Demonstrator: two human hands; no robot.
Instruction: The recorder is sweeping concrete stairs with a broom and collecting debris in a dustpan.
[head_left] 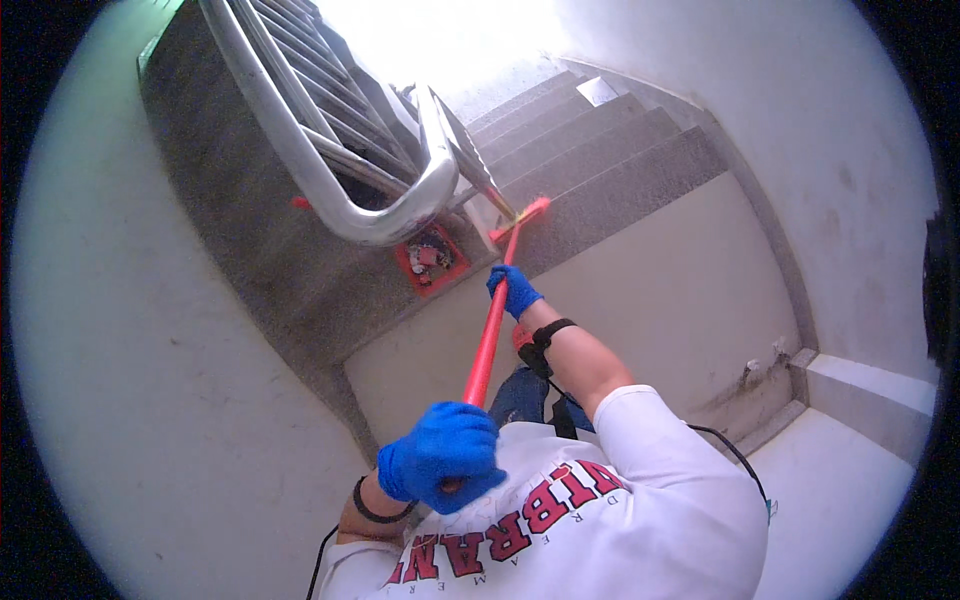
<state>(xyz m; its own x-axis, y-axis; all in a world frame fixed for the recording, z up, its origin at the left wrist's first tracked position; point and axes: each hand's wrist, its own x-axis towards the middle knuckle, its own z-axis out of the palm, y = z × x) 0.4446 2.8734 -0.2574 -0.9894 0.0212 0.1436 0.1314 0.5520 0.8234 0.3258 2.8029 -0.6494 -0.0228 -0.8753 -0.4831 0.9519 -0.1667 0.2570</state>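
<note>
While the left hand [445,455], in a blue glove, is clenched round the upper part of a red broom [485,355] close to the chest, the right hand [515,288], in a matching glove, grasps the same pole farther down, nearer the sweeping end. Fingers are wrapped round the shaft on both hands, the left one showing the back of its glove. A black strap [555,331] circles the right forearm.

To the left of the broom, a red dustpan [404,263] holding pale and dark scraps sits partly beneath the curved metal handrail [378,230]. The broom slants up and slightly rightward, its smooth handle bright red; the broom head [540,207] is red too, with a yellowish patch near its middle, and blurred at the bristles. It lies beside the foot of the railing, over the grey stairs [610,215].

Large red capitals with dark outlines run across the white shirt [660,500], with smaller dark letters spaced out below them.
</note>
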